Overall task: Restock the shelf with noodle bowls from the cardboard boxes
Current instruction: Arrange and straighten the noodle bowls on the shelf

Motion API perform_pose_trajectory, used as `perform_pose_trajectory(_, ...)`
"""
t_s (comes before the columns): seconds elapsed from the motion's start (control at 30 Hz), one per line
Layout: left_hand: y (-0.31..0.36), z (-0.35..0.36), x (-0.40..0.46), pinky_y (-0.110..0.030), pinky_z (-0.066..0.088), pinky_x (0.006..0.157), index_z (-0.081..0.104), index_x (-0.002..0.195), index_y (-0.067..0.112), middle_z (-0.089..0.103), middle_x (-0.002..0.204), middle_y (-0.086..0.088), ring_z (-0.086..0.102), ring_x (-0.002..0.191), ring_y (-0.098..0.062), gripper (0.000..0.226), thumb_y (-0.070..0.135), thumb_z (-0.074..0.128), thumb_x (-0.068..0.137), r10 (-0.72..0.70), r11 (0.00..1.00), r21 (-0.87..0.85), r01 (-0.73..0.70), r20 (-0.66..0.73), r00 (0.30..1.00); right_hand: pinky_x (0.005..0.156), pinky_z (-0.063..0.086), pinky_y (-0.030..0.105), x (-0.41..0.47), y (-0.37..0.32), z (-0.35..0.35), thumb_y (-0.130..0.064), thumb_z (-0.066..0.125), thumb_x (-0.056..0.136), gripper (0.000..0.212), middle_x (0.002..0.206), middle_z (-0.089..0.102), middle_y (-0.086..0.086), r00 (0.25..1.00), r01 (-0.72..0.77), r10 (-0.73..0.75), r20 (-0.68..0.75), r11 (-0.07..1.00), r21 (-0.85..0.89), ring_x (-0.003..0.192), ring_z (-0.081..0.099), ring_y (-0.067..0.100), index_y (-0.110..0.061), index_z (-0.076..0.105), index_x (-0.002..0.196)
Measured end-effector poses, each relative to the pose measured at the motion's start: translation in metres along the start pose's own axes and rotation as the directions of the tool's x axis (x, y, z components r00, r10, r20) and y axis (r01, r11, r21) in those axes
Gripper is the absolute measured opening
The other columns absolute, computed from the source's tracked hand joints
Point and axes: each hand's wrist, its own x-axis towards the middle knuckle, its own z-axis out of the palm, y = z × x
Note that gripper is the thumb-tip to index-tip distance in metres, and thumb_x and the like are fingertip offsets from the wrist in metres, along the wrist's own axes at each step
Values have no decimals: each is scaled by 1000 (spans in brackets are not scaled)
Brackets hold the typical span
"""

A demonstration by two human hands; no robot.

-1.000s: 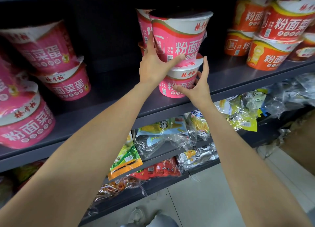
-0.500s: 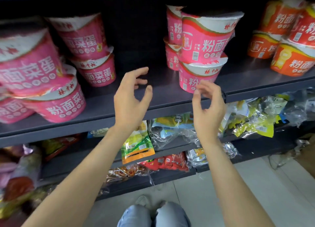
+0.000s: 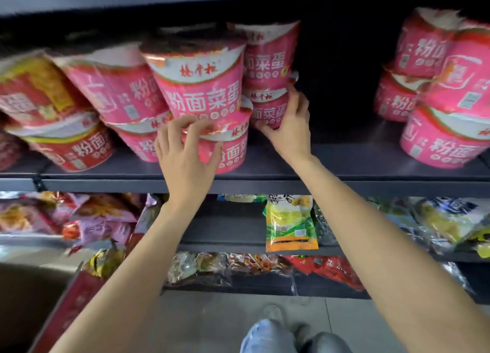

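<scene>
Both hands are up at the shelf [image 3: 265, 185], each on a pink noodle bowl. The left hand [image 3: 185, 151] curls its fingers over the rim of the near bowl [image 3: 230, 153], the lower one of a two-high stack at the shelf's front edge, with a top bowl [image 3: 201, 87] sitting on it. The right hand [image 3: 289, 124] wraps round the lower far bowl [image 3: 267, 111], just right of that stack and further in, which also carries another on top. More pink bowls stand stacked to the left and well apart to the right. Snack bags [image 3: 291, 222] fill the lower shelves. The picture is blurred.
</scene>
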Motion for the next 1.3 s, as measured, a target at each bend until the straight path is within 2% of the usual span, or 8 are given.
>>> perform_pose_trajectory(0.17,-7,-8,1,-38,43,83,67,99,9,61,102,-11,54,96,-31,19,21,68,85,70,997,-17,-69,65,995,102,42,55,45,-4,36,-49,81,65,121,156,5,22,987,-155,158,-26,983,95,138,30,42,-14,5,152)
perform_pose_trajectory(0.47,62,1,5,-28,41,78,68,100,6,64,99,-11,53,87,-25,23,-3,59,80,319,909,-300,-289,55,946,90,50,48,45,18,22,-41,77,73,93,146,36,15,972,-116,138,-192,986,119,124,50,33,-13,26,145)
perform_pose_trajectory(0.67,107,61,23,-30,43,93,53,124,3,54,118,-11,52,109,-26,45,5,58,80,82,876,-476,72,295,952,99,42,38,48,30,-7,-38,72,78,86,155,19,18,993,-46,61,-101,989,140,134,38,31,-10,25,145)
perform_pose_trajectory(0.77,121,98,29,-41,38,105,27,144,3,38,138,-19,40,127,-32,70,8,60,82,-214,771,-468,431,448,868,101,39,22,52,45,-22,-27,78,76,93,153,24,14,998,-28,43,-41,949,315,131,34,11,-12,20,147)
perform_pose_trajectory(0.83,122,123,34,-48,29,112,10,150,2,22,151,-24,25,140,-37,86,11,62,83,-324,737,-416,533,474,819,111,35,28,52,56,-32,-15,73,80,96,157,22,11,996,-89,77,45,926,368,138,27,9,-16,8,152)
perform_pose_trajectory(0.93,113,152,43,-45,20,118,-4,150,-1,3,157,-25,8,146,-35,99,19,67,84,-386,754,-338,564,467,796,116,29,36,60,65,-39,3,55,87,88,158,24,8,979,-113,59,197,954,278,144,27,19,-19,3,154)
perform_pose_trajectory(1.03,106,169,49,-36,15,119,-7,150,2,-1,159,-21,6,148,-30,108,27,72,81,-408,762,-313,568,449,795,116,31,40,61,63,-35,-9,56,89,84,158,25,0,965,-82,-6,264,943,322,141,32,17,-25,4,154)
perform_pose_trajectory(1.3,110,187,45,-33,37,110,4,152,23,23,158,-2,33,141,-19,99,36,69,79,-312,767,-388,512,471,825,117,26,33,47,70,-50,-10,57,89,84,158,25,0,995,-51,16,103,934,352,142,28,13,-22,5,154)
